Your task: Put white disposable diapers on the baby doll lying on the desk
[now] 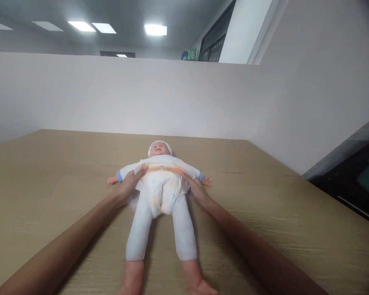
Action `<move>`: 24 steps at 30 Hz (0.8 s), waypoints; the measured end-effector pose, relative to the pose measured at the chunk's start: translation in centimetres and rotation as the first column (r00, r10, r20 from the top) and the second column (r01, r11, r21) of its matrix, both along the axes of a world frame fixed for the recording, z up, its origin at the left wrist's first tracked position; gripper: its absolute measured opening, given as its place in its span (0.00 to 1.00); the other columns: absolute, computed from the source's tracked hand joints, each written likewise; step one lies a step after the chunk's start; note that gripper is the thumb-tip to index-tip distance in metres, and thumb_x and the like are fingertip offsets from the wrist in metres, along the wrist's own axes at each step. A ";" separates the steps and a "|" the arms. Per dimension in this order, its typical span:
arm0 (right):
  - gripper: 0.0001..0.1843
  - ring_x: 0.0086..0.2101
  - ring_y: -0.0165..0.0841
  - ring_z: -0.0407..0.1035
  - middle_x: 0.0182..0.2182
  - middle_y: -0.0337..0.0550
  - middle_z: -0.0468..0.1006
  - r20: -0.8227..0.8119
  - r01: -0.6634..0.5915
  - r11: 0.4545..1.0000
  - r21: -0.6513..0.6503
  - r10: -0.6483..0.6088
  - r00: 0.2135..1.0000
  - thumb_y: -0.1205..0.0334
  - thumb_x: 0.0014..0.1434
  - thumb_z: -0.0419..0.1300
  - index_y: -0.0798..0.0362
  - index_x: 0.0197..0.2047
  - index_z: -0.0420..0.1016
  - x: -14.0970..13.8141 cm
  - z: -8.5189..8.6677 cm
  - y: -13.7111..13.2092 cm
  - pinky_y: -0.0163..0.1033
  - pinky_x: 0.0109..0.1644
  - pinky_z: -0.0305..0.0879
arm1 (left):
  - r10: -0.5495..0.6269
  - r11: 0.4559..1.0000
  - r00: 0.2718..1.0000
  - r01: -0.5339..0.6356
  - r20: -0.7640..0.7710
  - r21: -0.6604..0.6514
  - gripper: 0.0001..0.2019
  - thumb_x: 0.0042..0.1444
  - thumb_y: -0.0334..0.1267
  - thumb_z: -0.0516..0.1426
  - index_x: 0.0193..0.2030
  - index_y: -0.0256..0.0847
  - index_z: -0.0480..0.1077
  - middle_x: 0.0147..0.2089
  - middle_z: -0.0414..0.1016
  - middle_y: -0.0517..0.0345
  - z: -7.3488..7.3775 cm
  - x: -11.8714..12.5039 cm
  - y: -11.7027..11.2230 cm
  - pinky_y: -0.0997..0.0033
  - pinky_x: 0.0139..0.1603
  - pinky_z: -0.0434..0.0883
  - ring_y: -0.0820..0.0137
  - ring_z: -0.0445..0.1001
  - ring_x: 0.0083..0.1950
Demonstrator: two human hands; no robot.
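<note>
At the center of the frame, a padded white disposable diaper [161, 188] lies between your left hand [129, 185] and right hand [199, 191], neither clearly nearer, its orange waist strip [163, 168] running crosswise between them. Your fingers are clamped on its opposite side edges. The diaper wraps a baby doll [184, 233] in soft white clothing, lying lengthwise, head away from you, smooth bare feet [200, 286] at the lower edge, on a wood-grain tabletop [61, 176].
</note>
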State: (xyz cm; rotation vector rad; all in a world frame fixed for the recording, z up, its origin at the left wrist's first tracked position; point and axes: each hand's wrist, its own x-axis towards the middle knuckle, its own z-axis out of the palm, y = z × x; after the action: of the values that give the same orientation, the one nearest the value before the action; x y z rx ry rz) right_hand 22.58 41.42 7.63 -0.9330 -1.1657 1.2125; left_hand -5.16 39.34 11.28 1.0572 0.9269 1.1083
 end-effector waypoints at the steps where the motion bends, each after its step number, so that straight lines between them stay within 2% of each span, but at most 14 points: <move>1: 0.35 0.58 0.51 0.79 0.53 0.49 0.87 -0.021 -0.014 1.000 -0.017 0.014 1.000 0.32 0.54 0.74 0.50 0.54 0.85 -0.1 -0.1 0.1 0.56 0.69 0.72 | 0.009 1.000 1.000 -0.009 0.016 -0.009 0.36 0.60 0.65 0.69 0.64 0.38 0.77 0.51 0.88 0.41 -0.3 0.0 0.0 0.56 0.49 0.81 0.48 0.87 0.49; 5: 0.31 0.57 0.52 0.80 0.53 0.49 0.88 -0.074 -0.057 0.996 -0.075 0.051 0.996 0.36 0.55 0.74 0.50 0.52 0.85 -0.1 -0.2 0.1 0.56 0.65 0.74 | 0.038 0.999 0.998 -0.036 0.043 -0.030 0.34 0.61 0.62 0.70 0.60 0.34 0.79 0.46 0.88 0.41 -1.0 -0.2 0.1 0.59 0.46 0.81 0.52 0.87 0.43; 9: 0.27 0.55 0.52 0.80 0.51 0.49 0.88 -0.093 -0.050 0.993 -0.106 0.040 0.995 0.38 0.55 0.74 0.50 0.49 0.85 0.1 -0.4 0.1 0.56 0.63 0.76 | 0.018 0.999 0.997 -0.015 0.069 -0.046 0.32 0.64 0.60 0.69 0.61 0.34 0.78 0.50 0.87 0.40 -1.0 -0.5 -0.2 0.58 0.50 0.81 0.53 0.87 0.47; 15: 0.27 0.55 0.52 0.80 0.49 0.47 0.88 -0.076 -0.037 0.996 -0.082 0.031 0.997 0.36 0.55 0.72 0.50 0.46 0.83 0.1 -0.7 0.5 0.54 0.62 0.76 | 0.064 0.995 0.997 -0.060 0.043 -0.079 0.34 0.62 0.62 0.70 0.62 0.35 0.78 0.50 0.88 0.40 -0.7 -0.5 -0.3 0.56 0.52 0.81 0.51 0.87 0.49; 18: 0.28 0.54 0.52 0.80 0.46 0.46 0.88 -0.062 -0.049 0.997 -0.065 0.045 0.997 0.34 0.56 0.70 0.49 0.47 0.83 0.0 -0.3 0.4 0.54 0.61 0.77 | 0.075 0.995 0.996 -0.072 0.042 -0.065 0.33 0.61 0.61 0.71 0.61 0.34 0.79 0.51 0.88 0.40 -0.6 -0.3 -0.1 0.56 0.53 0.81 0.50 0.86 0.50; 21: 0.29 0.57 0.53 0.79 0.46 0.48 0.88 -0.045 -0.082 0.995 -0.053 0.080 0.996 0.31 0.62 0.65 0.48 0.48 0.84 -0.2 0.5 -0.2 0.54 0.61 0.77 | 0.066 0.997 0.996 -0.064 0.051 -0.045 0.33 0.62 0.60 0.70 0.62 0.34 0.79 0.53 0.87 0.40 -0.6 -0.3 0.0 0.55 0.54 0.81 0.50 0.86 0.51; 24: 0.30 0.59 0.52 0.77 0.51 0.47 0.87 -0.020 -0.077 0.997 -0.019 0.076 0.997 0.32 0.60 0.70 0.48 0.51 0.84 -0.4 1.2 -0.9 0.53 0.64 0.74 | 0.046 0.998 0.998 -0.044 0.037 -0.035 0.33 0.62 0.60 0.70 0.63 0.35 0.78 0.54 0.87 0.40 -0.6 -0.5 -0.2 0.56 0.52 0.82 0.50 0.86 0.51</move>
State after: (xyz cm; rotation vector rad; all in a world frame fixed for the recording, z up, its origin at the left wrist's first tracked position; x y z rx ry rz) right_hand 22.21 40.56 8.82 -0.8966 -1.1847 1.2942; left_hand -5.69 39.18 10.63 0.9889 0.9407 1.1420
